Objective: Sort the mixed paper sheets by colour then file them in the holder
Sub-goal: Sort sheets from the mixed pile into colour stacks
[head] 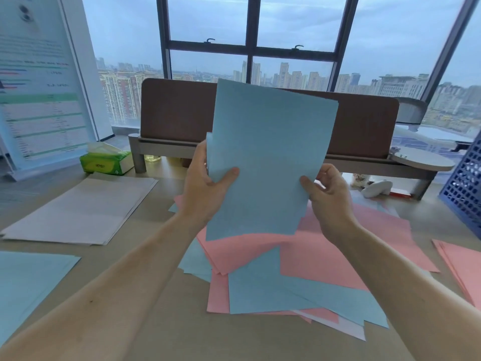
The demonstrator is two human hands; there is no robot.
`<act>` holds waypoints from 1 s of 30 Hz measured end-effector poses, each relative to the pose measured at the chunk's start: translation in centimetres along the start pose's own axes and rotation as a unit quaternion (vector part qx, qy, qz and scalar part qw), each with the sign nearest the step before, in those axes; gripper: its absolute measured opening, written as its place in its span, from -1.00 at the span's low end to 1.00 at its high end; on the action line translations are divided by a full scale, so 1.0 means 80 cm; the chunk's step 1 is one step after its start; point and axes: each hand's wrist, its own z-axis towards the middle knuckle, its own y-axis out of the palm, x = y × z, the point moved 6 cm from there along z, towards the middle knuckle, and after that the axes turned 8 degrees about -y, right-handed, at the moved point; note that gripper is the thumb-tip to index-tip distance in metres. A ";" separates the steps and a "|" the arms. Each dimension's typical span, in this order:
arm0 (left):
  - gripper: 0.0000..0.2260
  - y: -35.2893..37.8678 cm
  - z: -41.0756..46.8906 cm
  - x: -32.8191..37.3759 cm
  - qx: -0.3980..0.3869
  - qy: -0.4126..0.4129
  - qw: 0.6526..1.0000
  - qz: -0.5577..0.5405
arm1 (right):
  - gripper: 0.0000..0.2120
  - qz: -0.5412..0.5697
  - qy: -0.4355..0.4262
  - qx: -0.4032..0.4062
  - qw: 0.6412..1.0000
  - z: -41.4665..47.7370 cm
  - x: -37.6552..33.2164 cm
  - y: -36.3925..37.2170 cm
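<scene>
The left hand [205,188] grips the left edge of the raised blue paper [268,157], thumb across its front. The right hand [330,196] pinches its lower right edge. The hands are apart, with the paper between them, above the mixed pile [294,264] of pink and blue sheets, which lies loosely fanned on the table [169,321]. Left of the pile and farther off lies a white stack [86,209]; left and nearer, a blue stack [28,280]. Right of the pile lies a pink stack [460,267], with the blue perforated holder [466,183] beyond it. Beyond the white stack sits a green tissue pack [106,162].
</scene>
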 end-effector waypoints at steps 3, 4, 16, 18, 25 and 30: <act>-0.21 0.000 0.006 0.031 -0.047 0.070 0.996 0.029 | -0.73 0.018 -0.029 -0.009 0.999 0.009 -0.017 -0.002; -0.17 -0.002 0.007 0.031 -0.061 0.074 0.995 0.032 | -0.67 0.015 -0.033 -0.017 0.999 0.008 -0.021 -0.003; -0.46 -0.006 -0.019 -0.005 -0.017 0.032 0.998 0.050 | -0.75 -0.025 -0.045 -0.029 0.998 -0.008 -0.007 0.010; -0.44 -0.007 -0.008 0.018 0.008 0.065 0.996 0.056 | -0.77 -0.022 -0.070 -0.009 0.997 0.001 -0.025 0.012; -0.43 -0.020 -0.016 -0.013 -0.004 0.050 0.997 0.061 | -0.71 -0.060 -0.052 -0.041 0.996 -0.013 -0.005 0.016; -0.65 -0.038 -0.027 -0.053 -0.003 -0.012 0.995 0.104 | -0.94 -0.108 -0.041 -0.056 0.992 -0.022 0.019 0.016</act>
